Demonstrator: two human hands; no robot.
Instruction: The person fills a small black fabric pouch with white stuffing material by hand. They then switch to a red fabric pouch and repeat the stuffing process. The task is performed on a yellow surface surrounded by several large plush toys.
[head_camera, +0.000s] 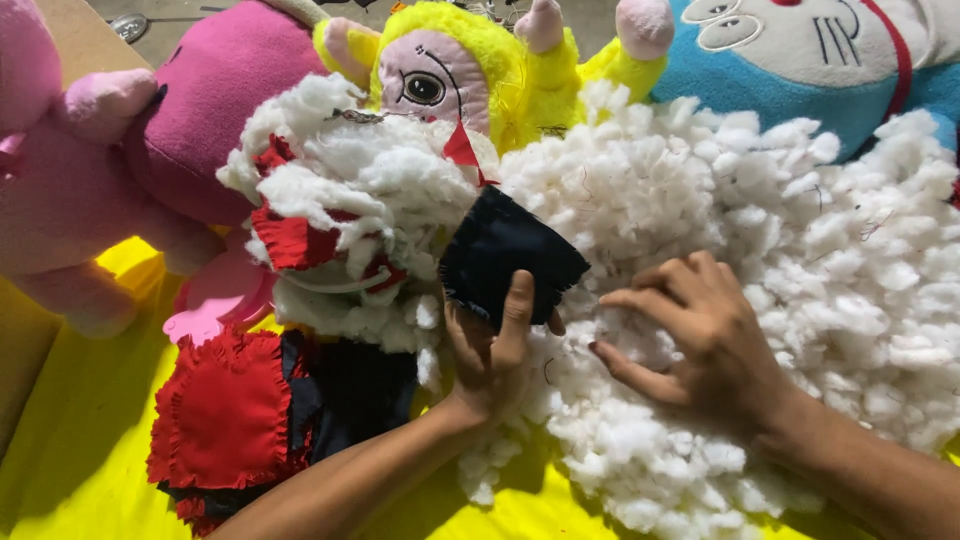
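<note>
My left hand (492, 350) is clamped on a small dark navy fabric piece (510, 262), thumb pressed over its lower edge and fingers behind it, holding it just above the heap. My right hand (700, 335) lies flat with fingers spread apart on the white stuffing (800, 230), gripping nothing, pressing into the fluff just beside the fabric piece.

The stuffing spreads in a broad loose pile across a bright yellow surface (90, 430), which shows bare at the lower left and along the bottom edge. At the lower left, touching the pile, lies a red heart-shaped cushion (225, 410) with a frilled border, resting on more dark cloth. Red scraps (290, 240) sit half buried in the fluff above it.

Around the far side of the pile lie soft toys: a pink plush toy (120, 150) at the left, a yellow plush toy (470, 70) with one big eye in the middle, and a blue and white plush toy (820, 60) at the right. Beyond them I see a strip of grey floor (190, 15).
</note>
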